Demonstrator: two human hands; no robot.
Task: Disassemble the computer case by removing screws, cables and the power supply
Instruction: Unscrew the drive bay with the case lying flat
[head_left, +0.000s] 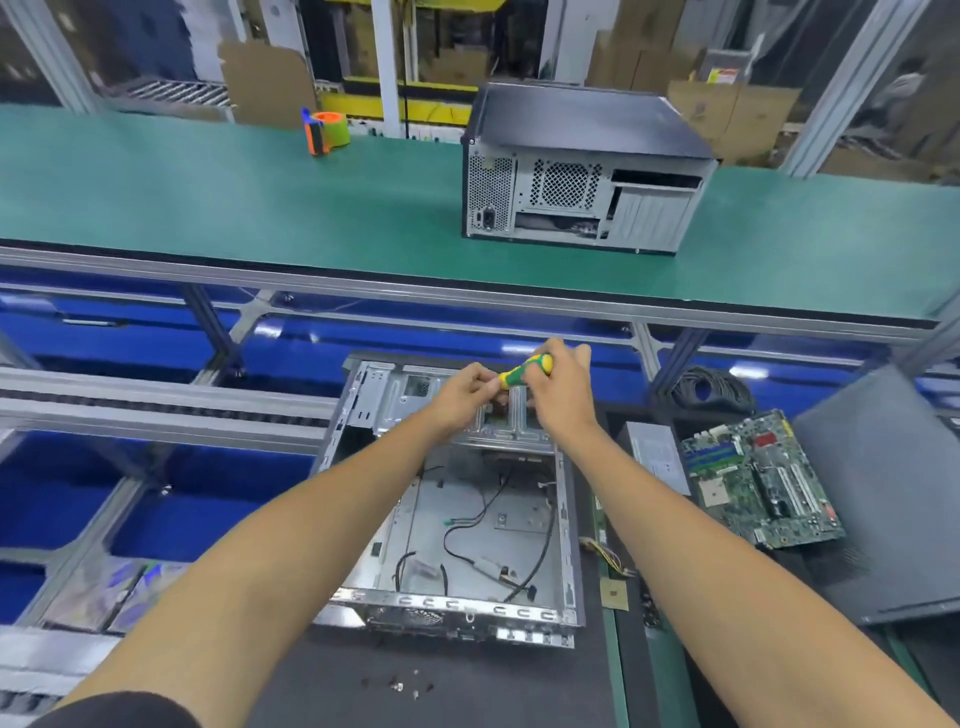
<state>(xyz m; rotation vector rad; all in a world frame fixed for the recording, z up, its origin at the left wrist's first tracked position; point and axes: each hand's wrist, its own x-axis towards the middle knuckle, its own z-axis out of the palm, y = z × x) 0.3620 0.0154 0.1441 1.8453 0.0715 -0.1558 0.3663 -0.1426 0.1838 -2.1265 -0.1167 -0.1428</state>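
At the near edge of the dark worktop (322, 691), the open grey metal computer case (457, 499) lies on its side with loose black cables (488, 540) inside. Over its far end, the right hand (563, 389) has its grip wrapped around a yellow-and-green-handled screwdriver (524, 371), while the left hand (465, 397) pinches the tool's lower part. Just right of the case lie a grey power supply (657, 457) and a green motherboard (758, 478). Small screws (400, 687) are scattered in front. Beyond, a closed black computer case (584, 166) stands on the green shelf (208, 197).
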